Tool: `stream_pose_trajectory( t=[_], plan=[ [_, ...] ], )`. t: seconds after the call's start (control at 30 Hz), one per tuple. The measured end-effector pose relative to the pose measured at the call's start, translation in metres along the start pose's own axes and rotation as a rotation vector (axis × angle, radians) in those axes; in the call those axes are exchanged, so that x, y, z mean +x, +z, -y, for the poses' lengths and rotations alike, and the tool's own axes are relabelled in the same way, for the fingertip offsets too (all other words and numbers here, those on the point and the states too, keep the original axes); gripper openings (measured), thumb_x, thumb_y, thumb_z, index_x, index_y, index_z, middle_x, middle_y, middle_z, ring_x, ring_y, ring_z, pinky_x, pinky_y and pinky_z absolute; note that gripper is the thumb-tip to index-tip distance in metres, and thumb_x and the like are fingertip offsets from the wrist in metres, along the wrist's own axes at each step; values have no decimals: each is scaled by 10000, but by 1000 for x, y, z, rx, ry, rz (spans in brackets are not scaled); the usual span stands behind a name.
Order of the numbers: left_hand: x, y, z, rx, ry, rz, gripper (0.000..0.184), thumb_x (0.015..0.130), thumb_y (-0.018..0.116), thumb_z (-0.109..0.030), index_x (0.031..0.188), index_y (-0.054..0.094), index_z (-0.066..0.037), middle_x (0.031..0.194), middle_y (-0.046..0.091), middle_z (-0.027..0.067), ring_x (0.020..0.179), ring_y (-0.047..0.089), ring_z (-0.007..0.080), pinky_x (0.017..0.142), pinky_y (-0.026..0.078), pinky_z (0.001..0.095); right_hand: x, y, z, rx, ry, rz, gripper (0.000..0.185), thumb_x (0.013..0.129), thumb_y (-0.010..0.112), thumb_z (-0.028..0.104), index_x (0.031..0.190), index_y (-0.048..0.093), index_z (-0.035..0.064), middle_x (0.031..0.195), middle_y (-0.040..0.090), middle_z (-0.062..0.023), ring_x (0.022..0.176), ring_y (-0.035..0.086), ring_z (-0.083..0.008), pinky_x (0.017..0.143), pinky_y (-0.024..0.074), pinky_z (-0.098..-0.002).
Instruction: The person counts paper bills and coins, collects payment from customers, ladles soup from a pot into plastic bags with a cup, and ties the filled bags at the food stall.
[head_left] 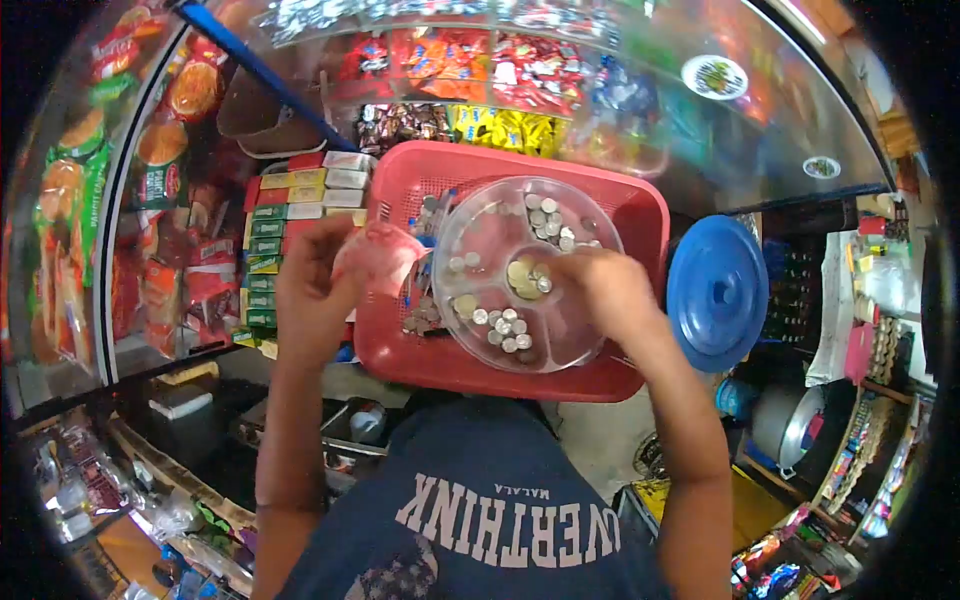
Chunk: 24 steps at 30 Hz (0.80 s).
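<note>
A thin pink, paper-like item is pinched in my left hand, over the left side of a red plastic basket. Inside the basket sits a round clear divided tray. Silver coins lie in its compartments, and larger yellowish coins are in the middle one. My right hand reaches over the tray with its fingertips at the centre compartment. Its fingers are bent together, and whether a coin is between them is hidden. More coins lie under the tray's left edge.
A round blue lid is right of the basket. Small stacked boxes stand to the left. Candy packs fill the display beyond, and noodle packs hang at far left. A metal pot is at lower right.
</note>
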<state>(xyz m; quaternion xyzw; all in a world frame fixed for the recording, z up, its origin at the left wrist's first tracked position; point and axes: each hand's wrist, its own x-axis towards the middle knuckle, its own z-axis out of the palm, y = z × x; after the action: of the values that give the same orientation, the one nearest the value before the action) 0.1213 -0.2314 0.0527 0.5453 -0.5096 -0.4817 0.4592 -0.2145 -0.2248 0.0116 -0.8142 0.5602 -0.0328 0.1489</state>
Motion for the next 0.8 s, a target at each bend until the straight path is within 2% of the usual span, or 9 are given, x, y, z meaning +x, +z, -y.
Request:
stream_pose_trajectory(
  t=[0.07,0.17,0.3,0.5,0.57,0.6,0.67,0.7,0.8],
  plan=[
    [-18,-17,6,-57,-72,8,427,781,627,42,1193,514,17,1106,593,90,1006,580,141,887,459,277,36,37,12,-225,1,165,152,807,585,215,909,678,150,737,671,-115,650,662,-290,580,534,-401],
    [-47,-39,7,-103,-97,10,373,784,655,-5,1143,556,15,1064,625,79,995,581,135,882,459,288,46,54,20,-313,3,203,148,816,583,245,891,664,146,677,661,-108,629,663,-293,555,532,-410],
    [-88,-56,15,-278,-199,-45,307,795,660,-7,1090,579,19,1096,621,91,989,585,148,897,451,302,43,37,30,-305,-10,252,185,811,611,264,904,633,106,725,674,-127,678,676,-299,574,540,-416],
    [-161,-63,28,-729,-262,-456,220,857,607,-12,1071,560,12,1107,616,124,1003,591,176,897,466,325,52,36,31,-343,-71,407,193,801,570,186,933,630,58,824,679,-176,733,677,-336,635,544,-461],
    [-186,-56,27,-705,-263,-488,198,873,596,-43,1063,553,-10,1051,618,94,953,594,173,830,486,311,52,43,17,-309,-36,390,198,785,578,189,903,663,53,848,669,-210,771,664,-373,666,526,-484],
    [-197,-50,24,-711,-273,-547,187,878,591,-55,1058,557,-20,1028,617,77,928,595,167,803,491,303,51,52,-6,-250,-169,367,213,811,563,217,902,655,47,845,658,-233,782,647,-402,687,508,-494],
    [-224,-52,45,-315,-316,-572,177,888,590,-94,1058,571,-48,963,622,30,871,583,115,755,485,257,56,38,10,-265,-198,414,239,837,547,247,897,635,34,819,645,-246,763,633,-419,681,493,-500],
    [-231,-45,45,-628,-242,-641,155,891,602,-118,1027,573,-50,916,614,13,828,568,97,716,470,235,55,39,7,-342,-281,395,225,835,549,238,901,621,36,813,645,-241,752,634,-415,665,491,-497],
    [-260,-53,37,-582,-254,-694,138,902,594,-128,1008,562,-45,895,605,12,823,565,84,709,467,234,58,45,-12,-483,-412,324,200,834,553,216,909,590,34,802,644,-230,730,635,-405,635,487,-489]
  ],
)
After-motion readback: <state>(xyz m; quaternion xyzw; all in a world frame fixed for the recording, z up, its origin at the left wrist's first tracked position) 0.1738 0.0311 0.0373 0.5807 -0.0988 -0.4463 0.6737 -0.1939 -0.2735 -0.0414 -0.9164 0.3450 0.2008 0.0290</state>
